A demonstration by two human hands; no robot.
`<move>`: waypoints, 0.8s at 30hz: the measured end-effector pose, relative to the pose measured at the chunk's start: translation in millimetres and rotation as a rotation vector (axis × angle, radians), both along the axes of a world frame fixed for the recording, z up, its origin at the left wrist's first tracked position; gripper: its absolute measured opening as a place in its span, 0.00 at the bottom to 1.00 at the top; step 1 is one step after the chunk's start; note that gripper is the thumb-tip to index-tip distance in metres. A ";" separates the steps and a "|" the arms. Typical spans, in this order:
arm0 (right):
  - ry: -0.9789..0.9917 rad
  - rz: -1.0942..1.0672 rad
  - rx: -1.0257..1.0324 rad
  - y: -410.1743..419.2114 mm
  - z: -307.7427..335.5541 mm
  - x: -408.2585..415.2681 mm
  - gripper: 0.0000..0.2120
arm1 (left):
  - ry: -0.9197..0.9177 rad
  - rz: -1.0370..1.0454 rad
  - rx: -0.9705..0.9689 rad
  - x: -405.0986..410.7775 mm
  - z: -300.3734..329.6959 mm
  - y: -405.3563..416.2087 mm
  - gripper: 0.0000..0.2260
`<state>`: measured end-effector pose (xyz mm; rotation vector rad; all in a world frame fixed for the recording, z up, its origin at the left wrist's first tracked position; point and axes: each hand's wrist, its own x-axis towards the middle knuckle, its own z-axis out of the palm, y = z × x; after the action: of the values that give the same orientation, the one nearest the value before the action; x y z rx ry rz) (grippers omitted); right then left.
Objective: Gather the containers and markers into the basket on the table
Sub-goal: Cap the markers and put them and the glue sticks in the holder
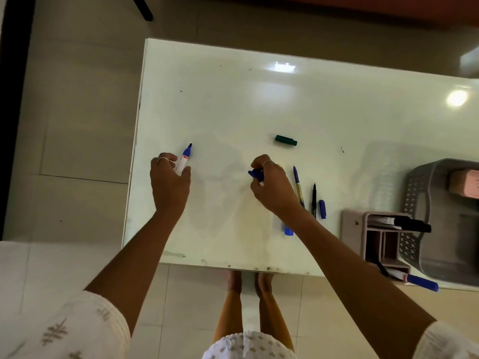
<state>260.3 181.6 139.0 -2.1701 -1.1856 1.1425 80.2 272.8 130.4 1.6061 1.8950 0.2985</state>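
Note:
My left hand grips an uncapped blue-and-white marker, its tip pointing away from me, near the white table's left edge. My right hand is closed on a blue cap at the table's middle. A green cap lies beyond it. To the right of my right hand lie a thin blue pen, a thin black pen and a small blue cap. Another blue marker shows under my right wrist. The grey basket stands at the right edge.
A pink divided container holding black markers stands beside the basket, with a blue marker at its near end. A pink box sits inside the basket. The white table has tiled floor to its left.

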 end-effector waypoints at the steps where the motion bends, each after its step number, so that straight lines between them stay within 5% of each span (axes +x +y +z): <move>1: 0.021 -0.028 -0.002 -0.5 4.0 0.8 0.13 | 0.043 -0.032 -0.001 -0.6 -3.4 2.7 0.17; 8: 0.178 -0.211 -0.004 -5.7 12.9 8.2 0.11 | 0.291 -0.243 -0.092 -3.3 -17.0 7.2 0.17; 14: 0.377 -0.299 -0.006 -17.4 19.6 13.8 0.11 | 0.105 -0.408 -0.142 -2.2 -13.9 -8.8 0.10; 24: 0.531 -0.495 0.160 -47.6 42.6 28.4 0.07 | -0.143 -0.593 0.001 8.3 31.2 -67.5 0.14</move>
<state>288.7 134.1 181.5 -1.7360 -0.4584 1.2317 88.5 205.3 161.5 1.9973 1.2388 0.1514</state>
